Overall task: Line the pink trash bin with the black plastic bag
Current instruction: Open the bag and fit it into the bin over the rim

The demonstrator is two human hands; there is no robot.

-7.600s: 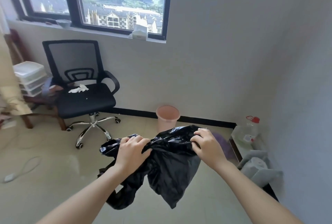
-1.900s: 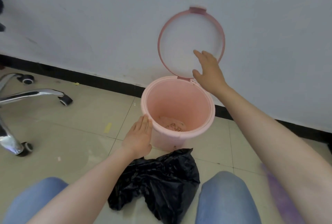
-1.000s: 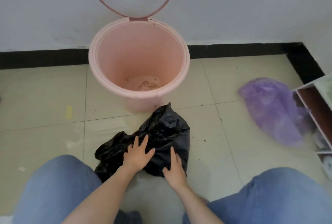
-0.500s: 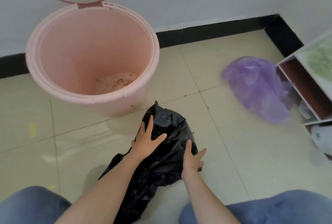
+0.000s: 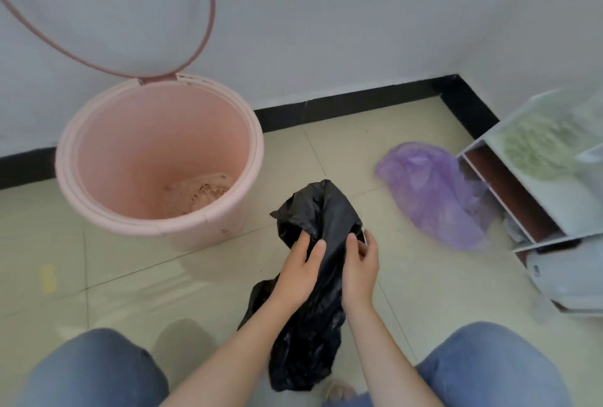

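The pink trash bin (image 5: 98,211) stands on the tiled floor against the wall, with its pink ring (image 5: 208,31) flipped up against the wall. A bit of debris lies at its bottom. The crumpled black plastic bag (image 5: 323,211) is just right of the bin and in front of my knees. My left hand (image 5: 298,271) grips the bag from the left. My right hand (image 5: 360,271) holds its right side, fingers curled around the plastic. The bag's lower part hangs down between my arms.
A crumpled purple plastic bag (image 5: 430,194) lies on the floor to the right. A low white shelf unit (image 5: 538,197) stands at the right edge. A black baseboard (image 5: 359,103) runs along the wall. My knees in blue jeans (image 5: 94,370) frame the bottom.
Both hands have closed on the black bag and raised it off the floor; it now stands taller, to the right of the bin. The view has shifted slightly left.
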